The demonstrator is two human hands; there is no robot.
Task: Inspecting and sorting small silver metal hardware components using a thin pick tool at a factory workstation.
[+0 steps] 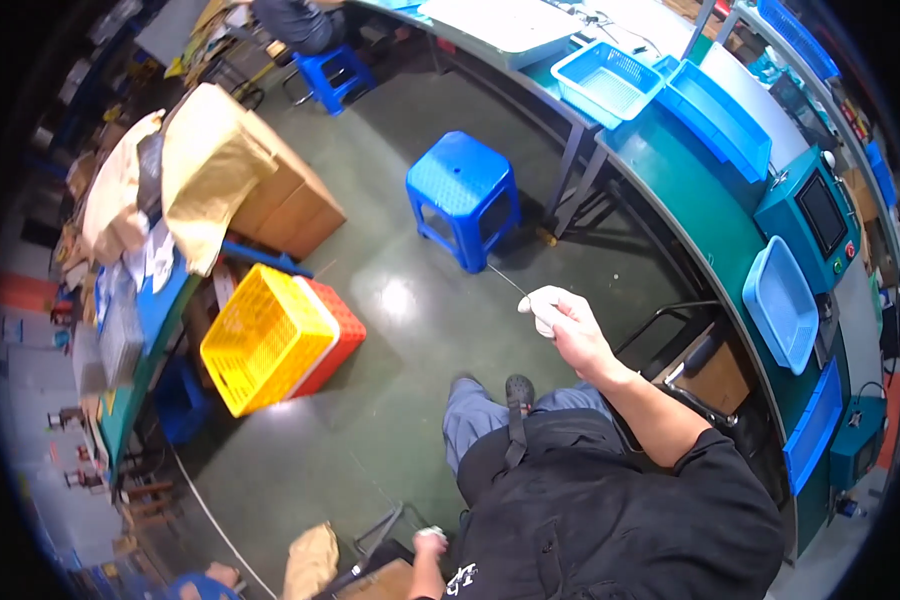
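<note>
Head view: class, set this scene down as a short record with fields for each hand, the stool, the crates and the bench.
Right hand: fingers closed on a thin wire
Left hand: low in view; grip unclear
Stool: blue stool, upright on the floor, beyond the right hand
Crates: yellow crate directly against a red crate
Bench: green bench at right, bearing a light-blue basket beside a machine with a screen

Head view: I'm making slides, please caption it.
Right hand holding a thin strand, a blue stool beyond and a yellow crate to the left.
</note>
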